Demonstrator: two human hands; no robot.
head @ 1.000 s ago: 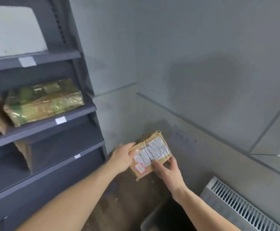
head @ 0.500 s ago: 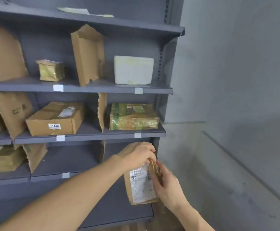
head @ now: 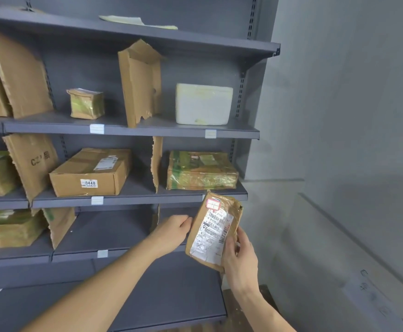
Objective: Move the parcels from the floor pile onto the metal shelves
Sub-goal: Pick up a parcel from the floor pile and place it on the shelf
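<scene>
You faced metal shelves (head: 133, 129) painted a matt dark grey, smooth, with small white paper tags on the front edges. The dividers (head: 139, 85) were torn brown cardboard, rough along the ragged edges. The box (head: 89, 174) was plain matt cardboard with paper labels. The wrapped parcel (head: 201, 171) was shiny with glossy, crinkled tape. The white box (head: 204, 104) looked like matt foam. The small parcel (head: 213, 231) you held was brown paper under glossy tape, with a creased white paper label.

Both forearms reach forward; the right hand (head: 240, 257) curls in a grip, the left hand (head: 171, 232) relaxed alongside.
</scene>
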